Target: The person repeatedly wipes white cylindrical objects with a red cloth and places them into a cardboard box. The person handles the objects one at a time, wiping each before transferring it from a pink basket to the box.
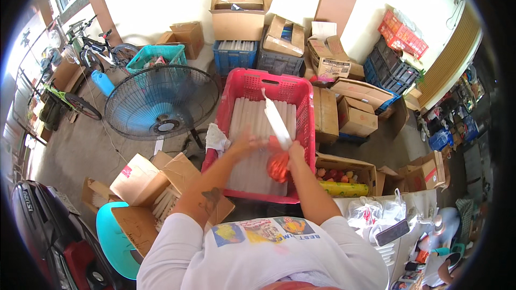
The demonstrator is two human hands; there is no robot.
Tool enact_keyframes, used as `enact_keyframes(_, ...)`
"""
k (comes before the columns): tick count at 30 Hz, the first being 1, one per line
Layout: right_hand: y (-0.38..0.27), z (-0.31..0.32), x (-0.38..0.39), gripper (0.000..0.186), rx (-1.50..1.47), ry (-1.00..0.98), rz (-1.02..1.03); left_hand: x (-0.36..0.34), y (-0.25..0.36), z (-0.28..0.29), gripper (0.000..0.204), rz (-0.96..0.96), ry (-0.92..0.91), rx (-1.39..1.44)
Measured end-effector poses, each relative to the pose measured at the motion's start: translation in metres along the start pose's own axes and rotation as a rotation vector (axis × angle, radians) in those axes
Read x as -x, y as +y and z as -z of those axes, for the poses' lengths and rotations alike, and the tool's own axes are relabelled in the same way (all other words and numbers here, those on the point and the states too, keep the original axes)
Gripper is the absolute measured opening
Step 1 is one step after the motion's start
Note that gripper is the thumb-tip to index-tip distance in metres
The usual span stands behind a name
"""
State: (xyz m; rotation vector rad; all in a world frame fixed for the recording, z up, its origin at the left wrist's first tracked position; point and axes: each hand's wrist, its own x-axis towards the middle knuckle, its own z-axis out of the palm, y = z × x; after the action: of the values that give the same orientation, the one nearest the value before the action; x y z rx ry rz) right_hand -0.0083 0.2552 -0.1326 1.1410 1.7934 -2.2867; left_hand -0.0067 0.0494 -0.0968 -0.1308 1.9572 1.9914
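Observation:
A red plastic crate (232,83) stands in front of me, filled with rows of long pale candles (244,115) lying lengthwise. My right hand (296,153) is closed around the lower end of a white candle (277,121), which tilts up and to the left above the rows. A shiny red bundle (278,167), perhaps thin plastic or strands, hangs beside that hand; its kind is unclear. My left hand (245,144), smeared by motion, hovers over the candles to the left of the held one. Whether its fingers hold anything is not visible. A white cloth (217,138) drapes over the crate's left rim.
A large black fan (161,102) stands left of the crate. Open cardboard boxes (141,180) and a teal chair (115,241) are near left. At right, a box of colourful round items (349,167) adjoins a table with a phone (392,232). Stacked boxes (325,113) stand behind.

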Motion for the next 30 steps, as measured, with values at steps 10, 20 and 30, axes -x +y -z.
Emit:
enact_keyframes(10, 0.029, 0.030, 0.041, 0.044, 0.118, -0.486, 0.225, -0.010, -0.014, -0.002, 0.029, 0.145, -0.213, 0.400)
enact_keyframes(20, -0.054, -0.038, 0.095, 0.030, 0.877, -0.297, 1.679, 0.037, 0.033, -0.015, 0.061, -0.289, -0.406, -0.323)
enact_keyframes(30, -0.104, -0.067, 0.010, 0.045, 0.832, -0.229, 1.100, 0.055, 0.048, -0.009, 0.074, -0.059, -0.286, -0.384)
